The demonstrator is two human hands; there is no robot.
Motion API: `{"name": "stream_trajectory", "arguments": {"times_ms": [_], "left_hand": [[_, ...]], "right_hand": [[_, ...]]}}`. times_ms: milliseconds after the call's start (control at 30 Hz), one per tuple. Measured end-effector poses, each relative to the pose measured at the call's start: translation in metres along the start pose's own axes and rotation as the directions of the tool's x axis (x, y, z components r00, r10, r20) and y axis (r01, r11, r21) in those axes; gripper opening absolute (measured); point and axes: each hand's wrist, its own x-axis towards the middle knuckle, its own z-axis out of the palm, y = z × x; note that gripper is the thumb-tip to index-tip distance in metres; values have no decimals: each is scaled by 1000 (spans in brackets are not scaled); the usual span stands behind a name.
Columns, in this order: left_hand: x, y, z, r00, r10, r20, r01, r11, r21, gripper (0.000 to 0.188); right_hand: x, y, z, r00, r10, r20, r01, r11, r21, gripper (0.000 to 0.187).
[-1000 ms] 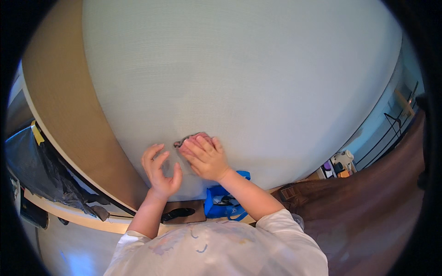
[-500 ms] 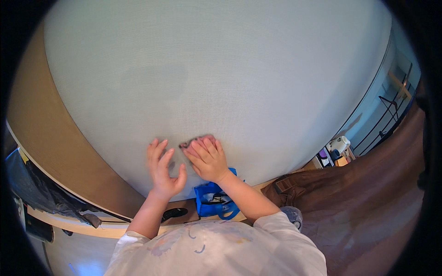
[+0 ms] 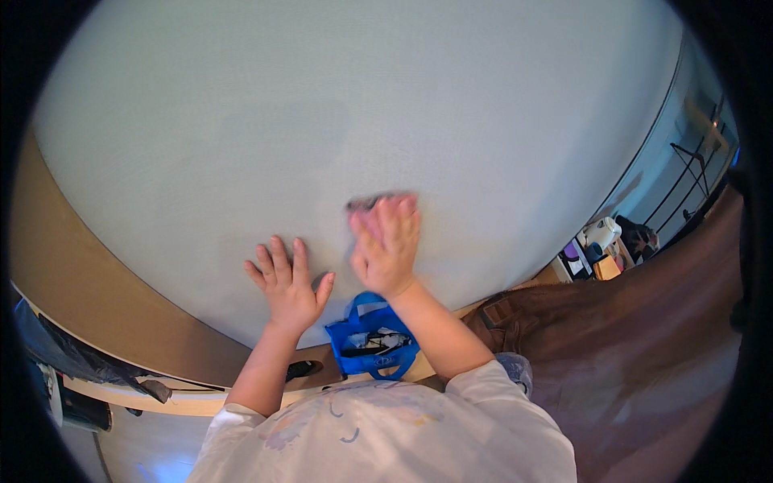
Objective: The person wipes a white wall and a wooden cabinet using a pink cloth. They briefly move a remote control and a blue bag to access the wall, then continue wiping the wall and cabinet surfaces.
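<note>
My left hand (image 3: 288,291) is splayed, thumb (image 3: 325,289) out; my right hand (image 3: 390,251) sits farther up, forearm (image 3: 447,336) slanting inward.

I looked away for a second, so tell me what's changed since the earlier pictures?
The right hand has moved up and to the right across the pale panel, taking the pink cloth with it. The left hand has straightened and spread its curved fingers. The view has swung rightward. Nothing was let go: the cloth stays under the right hand, the left remains empty.
</note>
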Motion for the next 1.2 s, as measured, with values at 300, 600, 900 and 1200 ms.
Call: {"name": "stream_trajectory", "arguments": {"times_ms": [300,600,900,1200], "left_hand": [[5,35,10,992,112,62,-115,992,45,74],[6,56,22,996,61,58,-59,998,-35,72],[13,76,29,975,174,138,-179,984,21,71],[21,90,37,950,292,111,-294,956,5,72]], "right_hand": [[34,47,-22,974,220,-48,-221,975,-3,61],[-21,35,-18,987,129,-95,-127,991,30,61],[34,100,-39,931,296,-212,-304,953,-5,61],[-53,61,-27,924,337,-180,-347,937,-27,65]]}}
